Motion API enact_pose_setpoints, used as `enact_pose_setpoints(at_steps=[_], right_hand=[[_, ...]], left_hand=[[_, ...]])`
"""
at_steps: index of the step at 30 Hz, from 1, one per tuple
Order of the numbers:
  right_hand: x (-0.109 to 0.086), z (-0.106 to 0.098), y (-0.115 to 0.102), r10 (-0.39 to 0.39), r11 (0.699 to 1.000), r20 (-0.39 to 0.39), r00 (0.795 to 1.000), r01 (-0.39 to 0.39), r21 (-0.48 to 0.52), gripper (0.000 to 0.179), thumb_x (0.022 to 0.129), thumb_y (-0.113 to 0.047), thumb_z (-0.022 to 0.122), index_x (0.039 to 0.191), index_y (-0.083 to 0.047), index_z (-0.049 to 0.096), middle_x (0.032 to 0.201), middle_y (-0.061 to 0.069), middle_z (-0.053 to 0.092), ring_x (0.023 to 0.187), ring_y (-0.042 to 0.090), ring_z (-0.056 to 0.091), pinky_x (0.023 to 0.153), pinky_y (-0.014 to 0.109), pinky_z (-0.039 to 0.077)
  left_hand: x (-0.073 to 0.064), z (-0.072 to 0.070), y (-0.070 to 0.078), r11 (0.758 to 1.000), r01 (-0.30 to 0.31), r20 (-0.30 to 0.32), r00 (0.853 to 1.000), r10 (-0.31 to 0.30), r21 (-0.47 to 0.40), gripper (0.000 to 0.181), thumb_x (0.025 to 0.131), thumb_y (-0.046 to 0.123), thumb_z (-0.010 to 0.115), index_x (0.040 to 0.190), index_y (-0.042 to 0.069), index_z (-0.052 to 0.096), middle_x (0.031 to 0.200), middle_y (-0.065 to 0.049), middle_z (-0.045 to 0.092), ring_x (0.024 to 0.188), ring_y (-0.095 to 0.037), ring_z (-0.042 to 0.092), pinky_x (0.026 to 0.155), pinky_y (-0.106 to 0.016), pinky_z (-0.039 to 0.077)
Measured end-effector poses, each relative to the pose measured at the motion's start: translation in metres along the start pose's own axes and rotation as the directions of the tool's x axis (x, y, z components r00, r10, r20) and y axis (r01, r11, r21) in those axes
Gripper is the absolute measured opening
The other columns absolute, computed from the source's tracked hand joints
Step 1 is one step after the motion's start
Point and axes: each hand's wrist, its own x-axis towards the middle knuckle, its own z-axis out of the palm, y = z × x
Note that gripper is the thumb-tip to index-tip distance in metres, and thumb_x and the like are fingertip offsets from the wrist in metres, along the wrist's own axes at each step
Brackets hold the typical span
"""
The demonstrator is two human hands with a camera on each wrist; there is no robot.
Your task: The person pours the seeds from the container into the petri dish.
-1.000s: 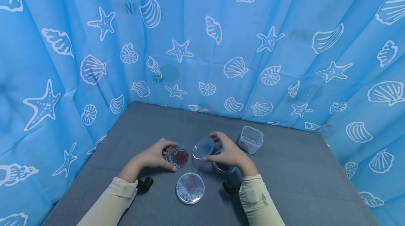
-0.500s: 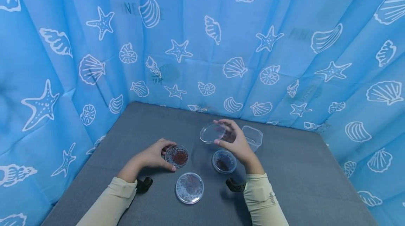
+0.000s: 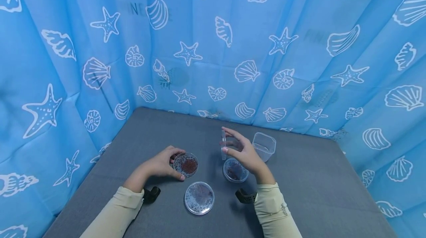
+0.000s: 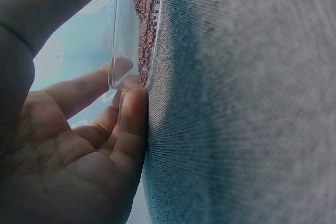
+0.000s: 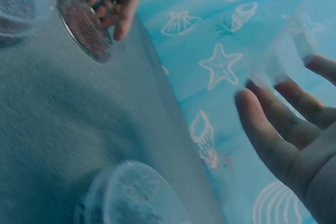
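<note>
My left hand (image 3: 164, 164) holds a clear petri dish (image 3: 188, 154) on the table by its sides, thumb near and fingers far. Small red-brown grains (image 4: 146, 22) lie heaped in that dish in the left wrist view. Raised above the table, my right hand (image 3: 244, 153) pinches a clear round lid (image 3: 223, 143), which stands edge-on to the head view. The lid is blurred in the right wrist view. Beneath this hand sits a second petri dish (image 3: 235, 171) with dark contents. A third petri dish (image 3: 199, 198), with speckled contents, lies nearest me between both hands.
Behind my right hand stands a clear square plastic box (image 3: 266, 143). The grey cloth-covered table (image 3: 319, 186) ends at a blue curtain (image 3: 199, 79) with white shells and starfish.
My right hand has lifted the lid up and away from over the second dish, then turned it from tilted to edge-on. My left hand and its dish have stayed in place.
</note>
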Motion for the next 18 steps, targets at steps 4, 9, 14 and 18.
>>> enact_pose_setpoints(at_steps=[4, 9, 14, 18], right_hand=[[0.002, 0.010, 0.004, 0.047, 0.998, 0.078, 0.996, -0.043, -0.055, 0.062, 0.103, -0.020, 0.070, 0.159, -0.009, 0.047, 0.155, 0.025, 0.050, 0.132, 0.048, 0.061, 0.099, 0.045, 0.061], [0.007, 0.026, 0.009, 0.115, 0.974, 0.113, 0.987, -0.089, -0.207, 0.056, 0.097, -0.029, 0.078, 0.145, -0.007, 0.060, 0.148, 0.015, 0.061, 0.135, 0.042, 0.061, 0.105, 0.056, 0.057], [0.010, 0.040, 0.016, 0.156, 0.920, 0.155, 0.976, -0.086, -0.383, 0.060, 0.092, -0.043, 0.083, 0.140, -0.013, 0.065, 0.145, 0.006, 0.064, 0.136, 0.034, 0.060, 0.110, 0.056, 0.053], [0.013, 0.048, 0.020, 0.158, 0.890, 0.177, 0.972, -0.062, -0.452, 0.063, 0.090, -0.046, 0.084, 0.140, -0.012, 0.065, 0.144, 0.006, 0.064, 0.137, 0.030, 0.059, 0.113, 0.056, 0.050]], left_hand=[[0.002, 0.001, -0.002, 1.000, 0.011, -0.002, 1.000, -0.011, -0.004, 0.095, 0.070, 0.030, 0.102, 0.150, 0.010, 0.057, 0.135, -0.012, 0.055, 0.124, -0.031, 0.058, 0.105, -0.052, 0.055], [0.003, 0.001, -0.002, 1.000, 0.006, 0.000, 1.000, -0.006, -0.002, 0.095, 0.070, 0.031, 0.101, 0.151, 0.009, 0.056, 0.135, -0.012, 0.055, 0.125, -0.030, 0.057, 0.107, -0.053, 0.053], [0.003, 0.001, -0.001, 1.000, 0.006, 0.004, 1.000, -0.006, 0.004, 0.095, 0.070, 0.032, 0.101, 0.151, 0.009, 0.055, 0.134, -0.011, 0.055, 0.125, -0.030, 0.058, 0.108, -0.053, 0.053], [0.002, 0.001, 0.001, 1.000, -0.001, 0.003, 1.000, 0.001, 0.012, 0.096, 0.070, 0.031, 0.101, 0.151, 0.008, 0.055, 0.134, -0.011, 0.055, 0.124, -0.030, 0.058, 0.107, -0.053, 0.054]])
